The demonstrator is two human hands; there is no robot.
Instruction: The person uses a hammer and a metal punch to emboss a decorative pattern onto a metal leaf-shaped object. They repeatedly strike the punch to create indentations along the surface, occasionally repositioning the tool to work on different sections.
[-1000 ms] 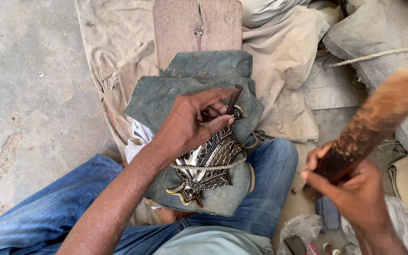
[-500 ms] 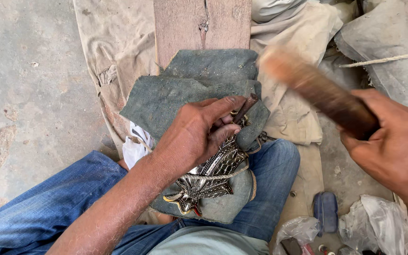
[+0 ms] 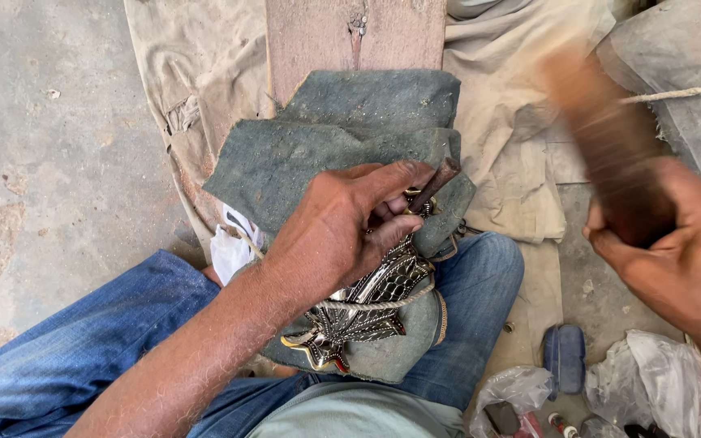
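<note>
Fingers of your left hand (image 3: pixel 342 231) pinch a rusty punch (image 3: pixel 434 185) against the embossed metal plate (image 3: pixel 367 304), which lies on grey-green cloth (image 3: pixel 326 150) over your lap. Your right hand (image 3: pixel 679 259) grips a blurred wooden mallet (image 3: pixel 602 138), raised well apart.

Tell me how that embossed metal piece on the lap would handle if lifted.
The metal piece looks thin, so probably light yet fairly stiff. Its shiny relief may be slippery, and its pointed tips could snag the grey cloth under it.
</note>
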